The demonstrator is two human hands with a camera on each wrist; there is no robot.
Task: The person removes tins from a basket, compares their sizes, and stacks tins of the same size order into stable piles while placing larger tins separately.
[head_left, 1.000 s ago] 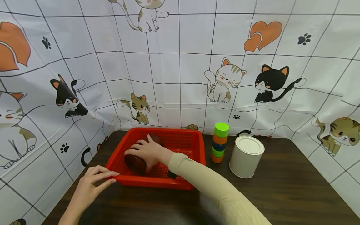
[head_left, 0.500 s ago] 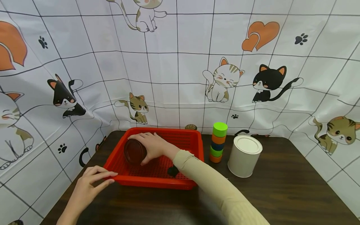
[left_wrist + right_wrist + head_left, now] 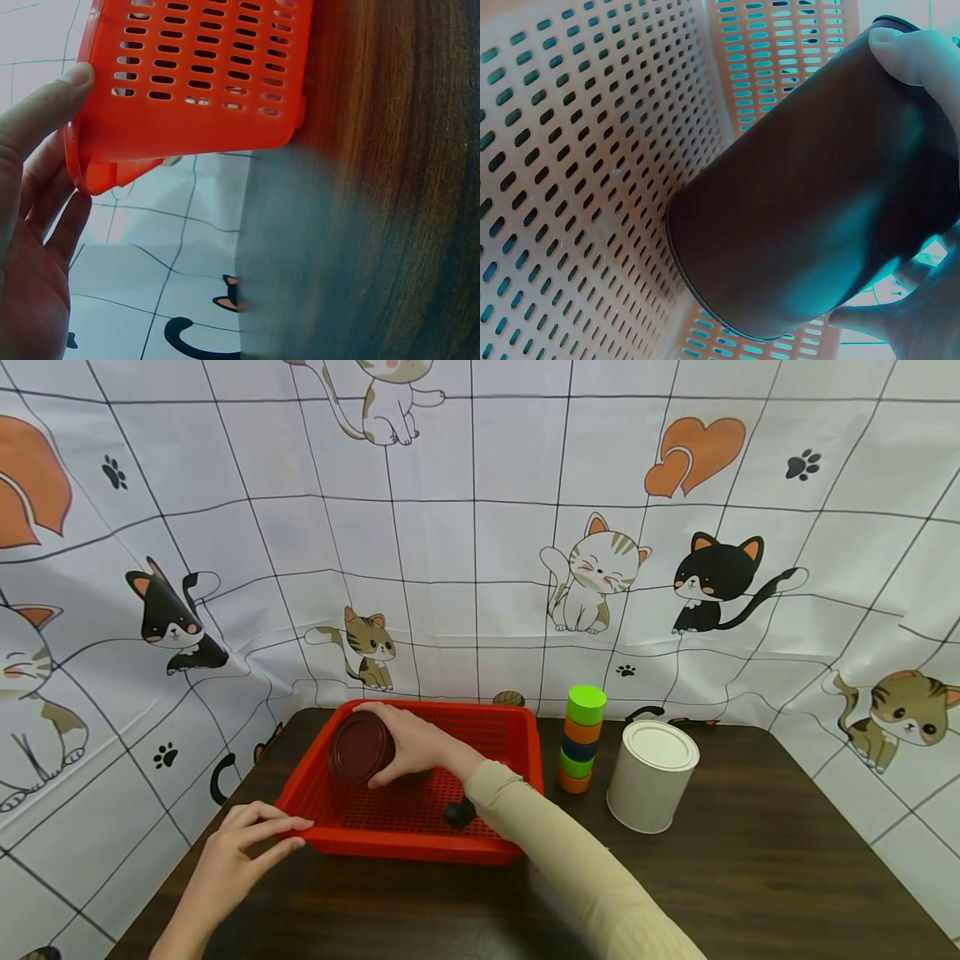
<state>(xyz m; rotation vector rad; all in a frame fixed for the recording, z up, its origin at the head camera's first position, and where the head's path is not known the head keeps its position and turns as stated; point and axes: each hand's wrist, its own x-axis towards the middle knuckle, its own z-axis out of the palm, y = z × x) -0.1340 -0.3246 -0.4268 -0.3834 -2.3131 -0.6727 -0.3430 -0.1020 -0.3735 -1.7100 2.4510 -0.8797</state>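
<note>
A red perforated plastic basket [image 3: 420, 847] stands on the table. My left hand [image 3: 236, 852] pinches its near left corner; in the left wrist view the thumb [image 3: 56, 101] lies on one side of the basket's rim [image 3: 75, 154] and the fingers on the other. Inside the basket's left part, my right hand [image 3: 416, 745] grips a dark brown-red cylindrical can [image 3: 360, 750] near its upper end. The can leans, its round lidded end facing the head camera. In the right wrist view the can [image 3: 795, 202] slants down, its lower end against the perforated bottom.
To the right of the basket stand a stack of green, orange and blue discs [image 3: 582, 739] and a cream lidded can [image 3: 652, 777]. A small black object [image 3: 459, 814] shows below the right wrist. A cat-print sheet [image 3: 480, 552] hangs behind the dark wooden table [image 3: 750, 852].
The dark can was lying in the basket and has been tipped up, its lidded end raised slightly. My right hand has risen and drawn back with it. The left hand stays at the corner.
</note>
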